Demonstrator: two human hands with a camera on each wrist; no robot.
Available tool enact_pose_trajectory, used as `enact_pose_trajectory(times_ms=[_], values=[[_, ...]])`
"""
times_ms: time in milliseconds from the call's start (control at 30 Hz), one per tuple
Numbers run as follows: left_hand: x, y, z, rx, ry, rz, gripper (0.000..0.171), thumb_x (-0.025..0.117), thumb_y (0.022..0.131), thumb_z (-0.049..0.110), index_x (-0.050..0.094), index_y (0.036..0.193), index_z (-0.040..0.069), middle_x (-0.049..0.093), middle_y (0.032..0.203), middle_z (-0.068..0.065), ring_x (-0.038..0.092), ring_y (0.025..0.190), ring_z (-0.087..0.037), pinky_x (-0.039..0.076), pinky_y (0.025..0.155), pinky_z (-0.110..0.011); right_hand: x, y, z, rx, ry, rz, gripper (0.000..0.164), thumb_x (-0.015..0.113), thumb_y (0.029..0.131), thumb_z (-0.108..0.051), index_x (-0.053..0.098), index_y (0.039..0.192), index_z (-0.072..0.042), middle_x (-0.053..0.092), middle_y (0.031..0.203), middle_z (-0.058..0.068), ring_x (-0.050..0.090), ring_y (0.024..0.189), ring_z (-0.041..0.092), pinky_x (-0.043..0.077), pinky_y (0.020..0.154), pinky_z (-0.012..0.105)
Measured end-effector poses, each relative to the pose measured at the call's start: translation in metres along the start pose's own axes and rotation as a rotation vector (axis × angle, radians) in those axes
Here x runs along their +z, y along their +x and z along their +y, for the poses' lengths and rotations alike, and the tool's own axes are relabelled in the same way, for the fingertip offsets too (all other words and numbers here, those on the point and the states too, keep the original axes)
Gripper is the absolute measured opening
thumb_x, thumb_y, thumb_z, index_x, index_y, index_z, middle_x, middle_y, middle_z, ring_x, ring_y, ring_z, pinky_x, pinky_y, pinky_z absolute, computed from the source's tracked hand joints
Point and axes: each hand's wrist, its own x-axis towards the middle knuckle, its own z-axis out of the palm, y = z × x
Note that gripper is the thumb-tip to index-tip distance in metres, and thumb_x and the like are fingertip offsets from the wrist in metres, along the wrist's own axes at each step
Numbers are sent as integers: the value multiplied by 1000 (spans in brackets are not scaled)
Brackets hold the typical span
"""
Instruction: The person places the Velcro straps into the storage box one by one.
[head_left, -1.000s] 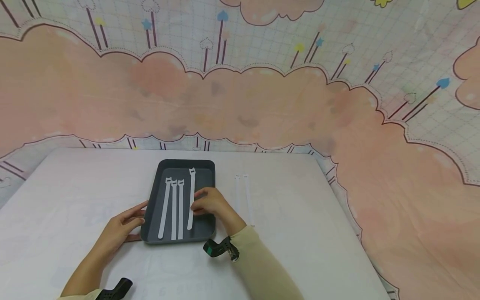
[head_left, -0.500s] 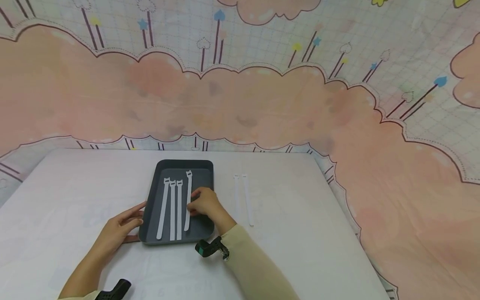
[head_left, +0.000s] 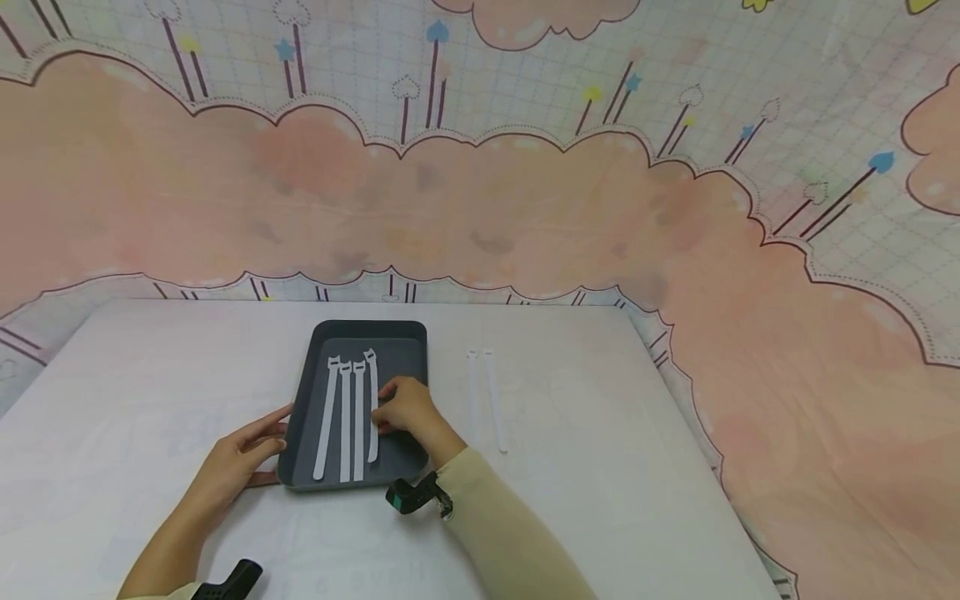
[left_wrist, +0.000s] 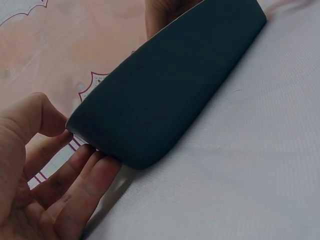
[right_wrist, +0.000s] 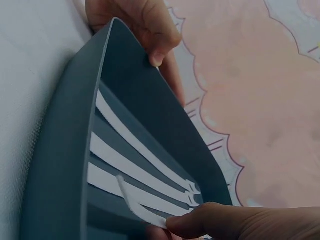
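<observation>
In the head view a dark grey tray (head_left: 401, 350) lies on the white table. Along its left side, my left hand (head_left: 236, 462) holds the wall, thumb at the rim and fingertips against the outside, as the left wrist view shows close up. Inside the tray, my right hand (head_left: 411, 417) pinches a white hook-and-loop cable tie (head_left: 372, 379) between thumb and finger. In the right wrist view this cable tie (right_wrist: 132, 200) has one end raised off the tray floor. Left of it several matching cable ties (head_left: 345, 425) lie side by side, slotted heads toward the far end.
To the right of the tray, two more white cable ties (head_left: 491, 400) lie on the white tabletop (head_left: 585, 467), hard to see against it. A patterned cloth (head_left: 480, 208) hangs behind the table. Each wrist carries a black camera mount (head_left: 411, 495).
My right hand has shifted the pinched cable tie left, closer to the others, and its head has come lower. My left hand stays on the tray's side.
</observation>
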Motion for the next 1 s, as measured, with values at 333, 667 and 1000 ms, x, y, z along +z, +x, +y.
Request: enact_pose_trajectory(times_ms=[333, 667, 1000], values=[[1, 1, 0, -11, 1, -2, 59, 52, 100, 16, 31, 154, 6, 41, 143, -27, 51, 93, 13, 60, 72, -31, 6, 3, 3, -27, -91, 64, 24, 77, 74, 10, 60, 86, -3, 59, 59, 8, 68, 51, 22, 54, 45, 24], [1, 1, -1, -3, -4, -9, 59, 52, 100, 17, 31, 154, 6, 40, 143, -27, 51, 94, 13, 60, 73, -30, 8, -1, -1, -74, -266, 94, 24, 79, 74, 5, 59, 84, -5, 59, 51, 4, 61, 43, 14, 49, 41, 19], [0, 0, 0, -21, 26, -12, 59, 51, 101, 18, 30, 154, 7, 40, 144, -27, 50, 92, 15, 60, 73, -30, -15, -10, -12, -143, -300, 74, 16, 76, 81, -4, 67, 94, -4, 61, 53, 3, 61, 47, 13, 43, 45, 19]])
